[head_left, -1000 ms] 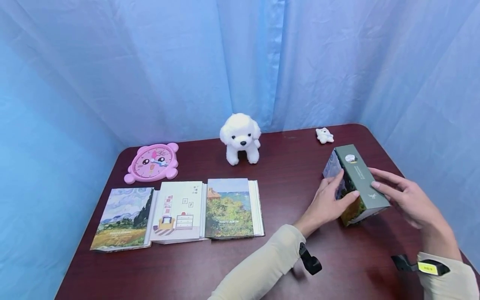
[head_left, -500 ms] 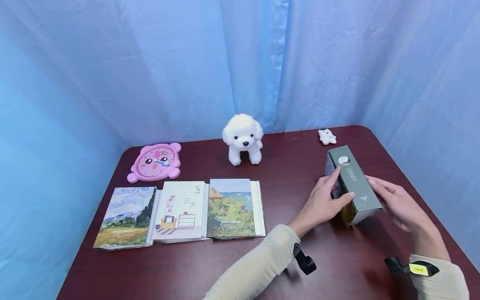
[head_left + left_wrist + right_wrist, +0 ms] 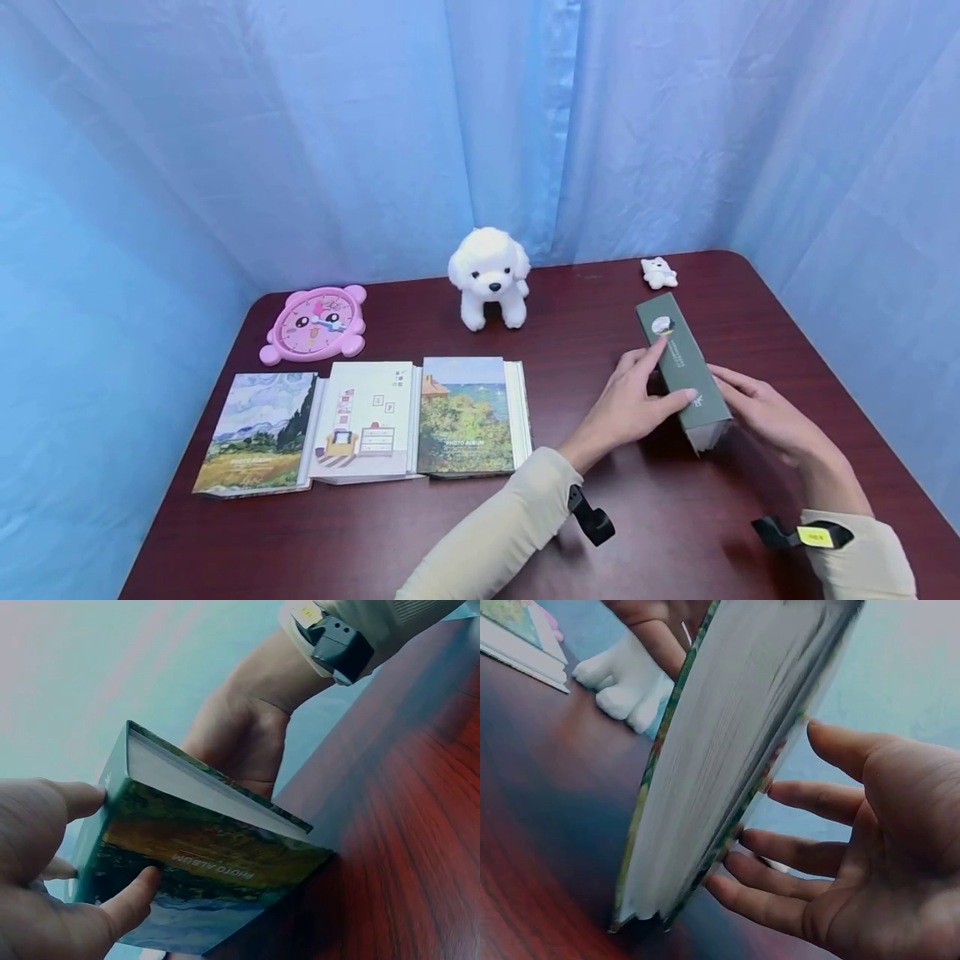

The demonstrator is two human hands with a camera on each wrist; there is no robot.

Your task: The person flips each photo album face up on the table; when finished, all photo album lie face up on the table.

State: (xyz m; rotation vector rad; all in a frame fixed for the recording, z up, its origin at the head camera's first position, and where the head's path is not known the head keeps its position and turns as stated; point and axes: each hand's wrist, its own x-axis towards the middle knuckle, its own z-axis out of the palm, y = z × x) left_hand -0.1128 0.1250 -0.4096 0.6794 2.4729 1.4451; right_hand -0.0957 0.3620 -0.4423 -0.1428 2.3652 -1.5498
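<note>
A thick photo album (image 3: 684, 367) with a green spine stands spine-up at the table's right side, its fore edge down at the tabletop. My left hand (image 3: 626, 400) touches the spine with thumb and index fingertip. In the left wrist view another finger (image 3: 139, 896) lies against the painted cover (image 3: 225, 847). On the opposite side, my right hand (image 3: 772, 412) has its fingers spread and fairly straight. Their tips (image 3: 746, 838) touch the other cover in the right wrist view, where the white page block (image 3: 712, 727) shows between the covers.
Three more albums lie in a row at left: a landscape one (image 3: 258, 429), a white one (image 3: 367, 417) and a garden one (image 3: 465, 412). Behind them are a pink toy clock (image 3: 315, 323) and a white plush dog (image 3: 491, 279). A small white figure (image 3: 659, 272) lies behind the held album.
Both hands have moved the album to the left across the table. It has tipped more upright, so its painted cover no longer shows in the head view.
</note>
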